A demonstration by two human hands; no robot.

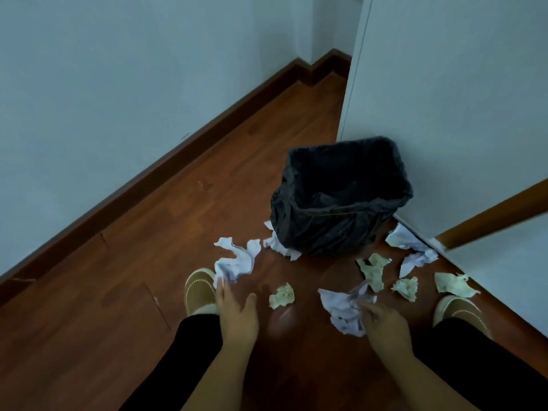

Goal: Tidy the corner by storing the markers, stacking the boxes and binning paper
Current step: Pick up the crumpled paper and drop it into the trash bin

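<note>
A bin lined with a black bag stands on the wooden floor against a white wall. Several crumpled papers lie around it. My left hand is spread open, fingertips touching the lower end of a long white crumpled paper. My right hand has its fingers closed on a white paper ball. A small greenish ball lies between my hands. More greenish and white scraps lie to the right near the wall.
My two feet in tan slippers stand either side of the paper, the right one by the wall. A dark skirting board runs along the left wall. A wooden rail juts out at right.
</note>
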